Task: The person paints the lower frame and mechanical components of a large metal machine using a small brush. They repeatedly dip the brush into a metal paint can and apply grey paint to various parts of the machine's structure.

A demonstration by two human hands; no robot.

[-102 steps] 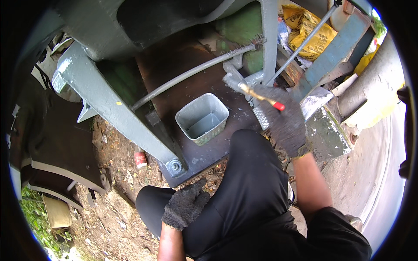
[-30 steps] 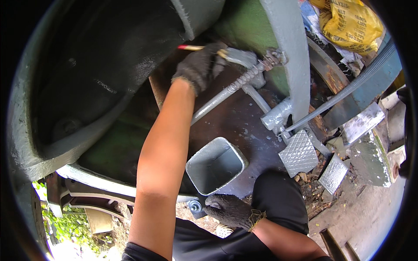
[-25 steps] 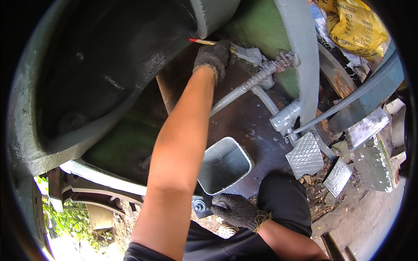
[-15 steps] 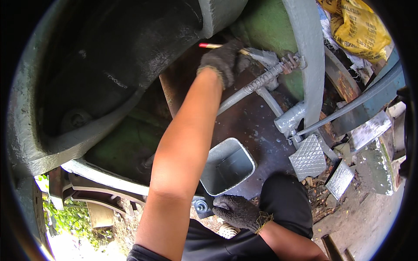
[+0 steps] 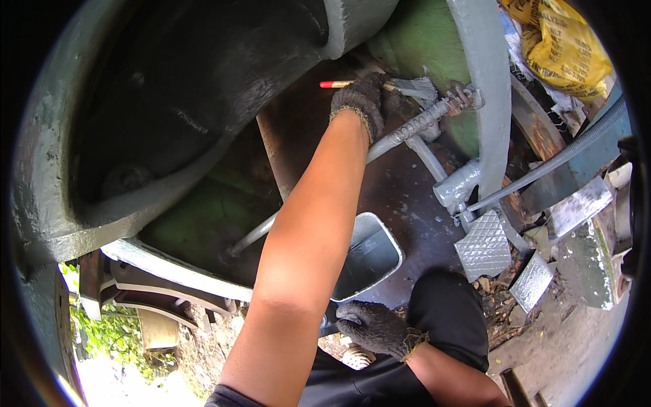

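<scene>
My left hand [image 5: 359, 102], in a dark knitted glove, reaches up into the metal frame, its fingers closed round a paintbrush [image 5: 337, 84] with a red-tipped wooden handle. The grey-coated bristles [image 5: 418, 89] are beside the upper end of a grey rod with a coil spring [image 5: 424, 123]. I cannot tell whether they touch it. Low in the middle, my gloved right hand [image 5: 373, 329] is curled near my leg, just below a square-mouthed container [image 5: 393, 266] smeared with grey paint. What its fingers hold, if anything, is hidden. My left forearm covers part of the container.
Two grey-painted pedals, a ridged one [image 5: 483, 245] and a smaller one [image 5: 532, 281], stand at the right. A large curved grey panel [image 5: 163, 183] fills the left. A thick grey post [image 5: 480, 88] rises beside the spring rod. Yellow sacking [image 5: 566, 51] lies far right.
The whole view has shifted slightly to the right. My left hand keeps the paintbrush near the rod's upper end, with a small change in the brush's angle. My right hand stays curled.
</scene>
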